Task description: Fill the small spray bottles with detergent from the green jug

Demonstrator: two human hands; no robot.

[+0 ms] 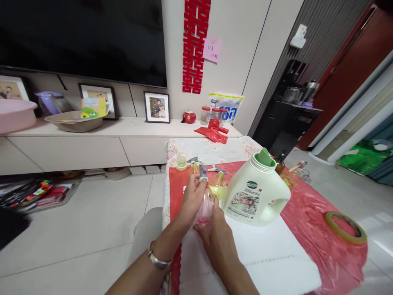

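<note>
A clear spray bottle is held in front of me over a white board. My left hand is closed round its neck, fingers at the grey spray head. My right hand wraps the lower body of the bottle. Just behind stand a clear bottle with yellow liquid and another clear bottle, partly hidden. Loose grey spray heads lie on the red sheet beyond them. To the right is a large pale-green detergent jug with a green cup-like piece in its mouth.
A roll of tape lies on the red plastic sheet at the right. A pale cap sits at the table's far left. Behind is a white cabinet with a red pot, jars and a picture frame.
</note>
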